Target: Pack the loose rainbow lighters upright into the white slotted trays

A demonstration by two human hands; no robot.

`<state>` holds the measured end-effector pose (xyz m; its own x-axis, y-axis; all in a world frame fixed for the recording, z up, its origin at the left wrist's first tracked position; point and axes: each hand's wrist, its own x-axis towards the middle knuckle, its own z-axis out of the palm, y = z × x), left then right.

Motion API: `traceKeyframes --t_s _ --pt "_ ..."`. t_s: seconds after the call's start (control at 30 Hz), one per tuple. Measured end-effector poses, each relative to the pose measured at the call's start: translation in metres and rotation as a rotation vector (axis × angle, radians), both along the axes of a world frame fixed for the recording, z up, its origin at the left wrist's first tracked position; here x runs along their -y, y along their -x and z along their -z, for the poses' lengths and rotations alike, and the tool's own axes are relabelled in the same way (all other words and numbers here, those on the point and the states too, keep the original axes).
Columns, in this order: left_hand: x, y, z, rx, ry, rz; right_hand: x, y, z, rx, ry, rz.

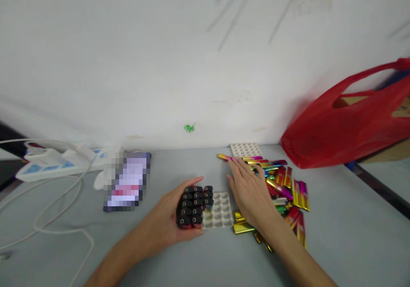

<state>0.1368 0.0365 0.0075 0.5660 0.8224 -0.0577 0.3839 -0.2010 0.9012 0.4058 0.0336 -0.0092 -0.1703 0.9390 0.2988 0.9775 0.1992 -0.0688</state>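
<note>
1. Far left: a long white plastic power strip with blue panels point(53, 167) lay by the wall, plausibly set back so that its thin white cable point(60, 232), looped over the grey tabletop point(179, 261), stayed off the middle.
2. Left of centre: a dark-edged rectangular phone with a lit screen point(128, 180), blurred in part, rested flat, apart from both hands.
3. Centre: the left hand point(171, 213) formed a wide grip around the outer side of a block of upright, black-capped small pieces point(196, 202), apparently to steady them.
4. The pieces stood in the left part of a pale rectangular tray with a grid of round hollows point(221, 210), whose right columns were bare; the hollows seemed to hold them upright and in rows.
5. Right of centre: the right hand point(251, 188) lay palm down, fingers extended; whether they pinched anything could not be told from where I stood.
6. Behind it, near the wall, sat a second pale gridded tray point(246, 149).
7. Under and beside that hand spread a loose heap of shiny, multicoloured metallic flat tubes point(280, 188), seemingly placed for easy reach.
8. Far right: a red fabric carrier bag point(346, 120) leaned near the wall.
</note>
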Motion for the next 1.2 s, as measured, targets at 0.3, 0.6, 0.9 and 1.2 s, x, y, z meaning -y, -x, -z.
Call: traceKeyframes --t_s 0.3,0.6,0.9,1.2 --pt "0.001 0.000 0.000 0.013 0.011 -0.009 0.003 -0.001 -0.011 -0.029 -0.060 -0.008" --pt "0.000 0.000 -0.001 -0.060 -0.060 -0.009 0.006 0.004 -0.008 -0.067 -0.091 -0.050" --pt "0.000 0.000 -0.003 -0.055 -0.063 -0.010 0.016 0.007 -0.021 -0.761 -0.080 -0.024" --pt "0.000 0.001 0.000 -0.050 -0.024 -0.005 0.012 0.006 -0.027 -1.592 0.052 0.072"
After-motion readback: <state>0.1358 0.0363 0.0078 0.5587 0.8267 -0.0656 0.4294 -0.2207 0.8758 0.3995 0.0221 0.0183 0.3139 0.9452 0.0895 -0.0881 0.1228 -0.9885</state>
